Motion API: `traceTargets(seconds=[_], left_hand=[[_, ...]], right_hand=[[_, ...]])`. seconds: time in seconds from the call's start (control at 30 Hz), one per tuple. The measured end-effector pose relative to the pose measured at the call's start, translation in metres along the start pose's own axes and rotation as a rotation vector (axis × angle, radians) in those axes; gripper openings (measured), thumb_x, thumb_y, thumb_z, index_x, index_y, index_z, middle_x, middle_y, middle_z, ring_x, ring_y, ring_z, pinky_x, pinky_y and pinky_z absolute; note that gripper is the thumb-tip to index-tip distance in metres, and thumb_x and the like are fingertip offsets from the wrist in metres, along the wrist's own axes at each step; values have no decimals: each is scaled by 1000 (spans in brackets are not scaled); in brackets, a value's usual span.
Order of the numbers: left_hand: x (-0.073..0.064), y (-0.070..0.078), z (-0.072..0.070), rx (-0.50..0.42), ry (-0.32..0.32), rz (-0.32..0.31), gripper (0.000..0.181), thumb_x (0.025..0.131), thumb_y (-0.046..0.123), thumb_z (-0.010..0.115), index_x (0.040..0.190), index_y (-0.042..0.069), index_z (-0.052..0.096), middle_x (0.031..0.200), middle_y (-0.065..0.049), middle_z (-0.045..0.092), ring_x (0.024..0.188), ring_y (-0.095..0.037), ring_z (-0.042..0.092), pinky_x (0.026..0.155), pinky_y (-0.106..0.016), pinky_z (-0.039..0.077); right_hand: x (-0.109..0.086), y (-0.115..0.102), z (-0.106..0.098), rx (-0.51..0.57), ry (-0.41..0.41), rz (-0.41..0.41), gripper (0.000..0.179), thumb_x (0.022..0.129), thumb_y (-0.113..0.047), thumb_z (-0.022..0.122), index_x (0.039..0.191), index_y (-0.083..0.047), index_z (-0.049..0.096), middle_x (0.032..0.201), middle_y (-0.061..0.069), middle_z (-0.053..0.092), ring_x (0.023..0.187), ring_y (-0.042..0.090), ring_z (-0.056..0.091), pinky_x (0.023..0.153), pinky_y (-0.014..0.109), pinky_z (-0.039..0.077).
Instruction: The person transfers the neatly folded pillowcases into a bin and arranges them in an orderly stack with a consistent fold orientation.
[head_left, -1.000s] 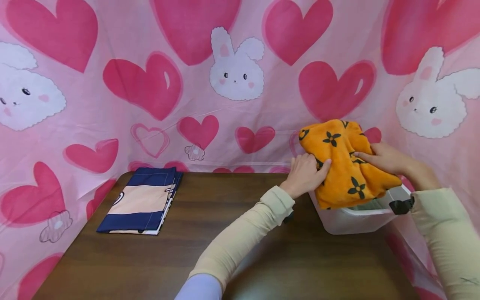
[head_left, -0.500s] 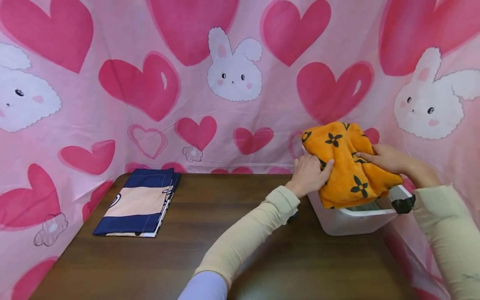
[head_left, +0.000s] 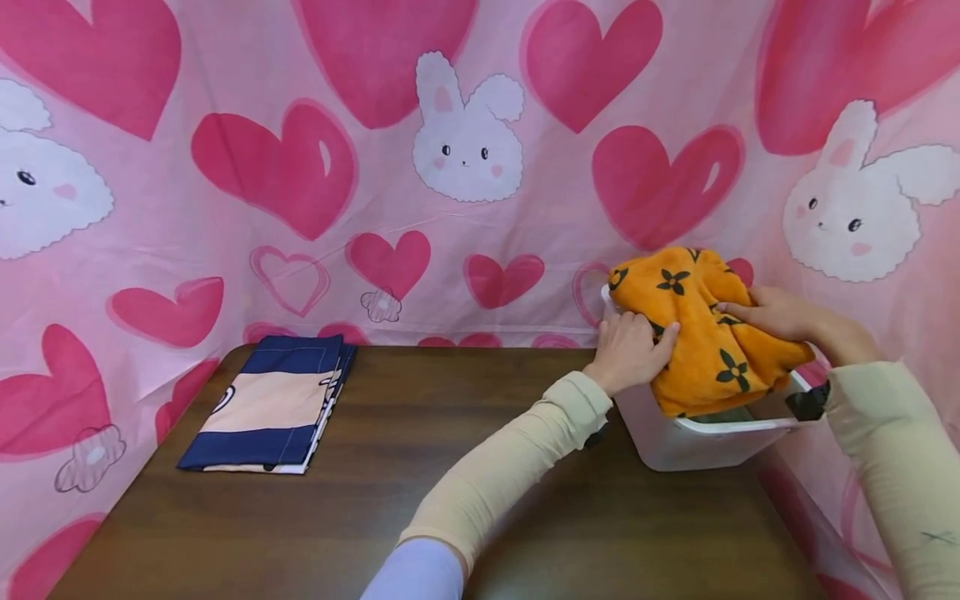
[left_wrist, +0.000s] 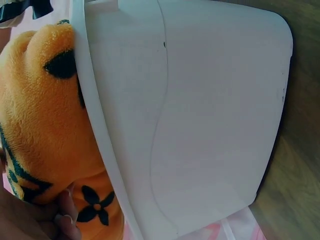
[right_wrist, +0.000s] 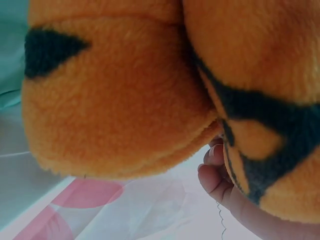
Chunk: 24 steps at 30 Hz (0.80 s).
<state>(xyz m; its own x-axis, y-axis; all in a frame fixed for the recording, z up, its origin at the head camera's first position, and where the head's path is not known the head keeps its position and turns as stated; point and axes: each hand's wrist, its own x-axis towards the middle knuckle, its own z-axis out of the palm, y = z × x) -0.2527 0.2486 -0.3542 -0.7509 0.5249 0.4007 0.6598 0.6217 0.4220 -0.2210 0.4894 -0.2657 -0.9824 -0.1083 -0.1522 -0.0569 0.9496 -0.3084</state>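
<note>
A folded orange fleece cloth (head_left: 697, 333) with dark flower marks lies over the mouth of a white plastic bin (head_left: 686, 446), partly covering its rim. My left hand (head_left: 630, 350) grips the cloth's left edge, thumb on top; in the left wrist view its fingers (left_wrist: 67, 215) curl against the orange fabric (left_wrist: 45, 110) beside the bin wall (left_wrist: 220, 110). On the far right edge my right hand (head_left: 780, 321) holds the cloth with thumb above, and in the right wrist view its fingertips (right_wrist: 215, 175) show beneath the fleece (right_wrist: 120, 110).
A folded navy and cream cloth (head_left: 262, 404) lies at the left back of the brown wooden table (head_left: 420, 467). Pink heart-and-bunny fabric (head_left: 360, 192) hangs behind and along both sides. Something greenish (right_wrist: 12, 65) shows inside the bin in the right wrist view.
Both hands keep their hold on the orange cloth, which has shifted slightly right and down over the bin. The whole view has turned a little, moving the navy cloth leftward.
</note>
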Motion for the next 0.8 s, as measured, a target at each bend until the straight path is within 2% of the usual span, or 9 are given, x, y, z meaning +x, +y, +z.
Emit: traceTargets(seconds=[0.13, 0.3, 0.43, 0.63, 0.7, 0.8], left_hand=[[2, 3, 2, 48, -10, -19, 59, 105, 55, 31, 70, 16, 58, 73, 2, 54, 67, -15, 50, 65, -26, 37], [3, 6, 3, 116, -41, -64, 59, 105, 59, 28, 82, 15, 61, 86, 2, 58, 81, -17, 52, 78, -30, 39], [5, 10, 7, 166, -47, -72, 61, 106, 58, 26, 88, 14, 65, 94, 2, 62, 89, -18, 54, 86, -33, 40], [7, 13, 12, 154, -56, -55, 60, 108, 52, 26, 89, 12, 66, 95, -1, 62, 90, -19, 55, 81, -31, 41], [8, 13, 15, 145, -66, -51, 58, 108, 52, 27, 92, 11, 66, 96, -1, 61, 91, -18, 53, 81, -30, 40], [8, 15, 18, 147, -94, -66, 58, 108, 53, 27, 97, 11, 67, 99, 0, 60, 92, -17, 49, 81, -29, 38]], right_hand=[[1, 3, -1, -10, -10, -1, 62, 108, -41, 43, 136, 14, 47, 105, 19, 67, 91, 27, 63, 96, 63, 47], [4, 7, -1, -16, -41, -1, 65, 108, -42, 42, 142, 14, 41, 113, 24, 64, 98, 33, 62, 99, 66, 44], [8, 11, -2, -21, -51, 5, 65, 108, -40, 42, 143, 15, 38, 117, 28, 63, 101, 35, 62, 101, 67, 42], [11, 15, -3, -20, -77, 24, 64, 108, -41, 43, 141, 15, 40, 109, 18, 66, 96, 28, 63, 100, 63, 46], [11, 16, -4, -24, -79, 29, 65, 109, -40, 41, 140, 16, 39, 108, 20, 66, 95, 28, 63, 99, 63, 46], [13, 16, -5, -26, -76, 38, 62, 109, -39, 40, 133, 18, 44, 100, 16, 65, 89, 26, 63, 93, 55, 53]])
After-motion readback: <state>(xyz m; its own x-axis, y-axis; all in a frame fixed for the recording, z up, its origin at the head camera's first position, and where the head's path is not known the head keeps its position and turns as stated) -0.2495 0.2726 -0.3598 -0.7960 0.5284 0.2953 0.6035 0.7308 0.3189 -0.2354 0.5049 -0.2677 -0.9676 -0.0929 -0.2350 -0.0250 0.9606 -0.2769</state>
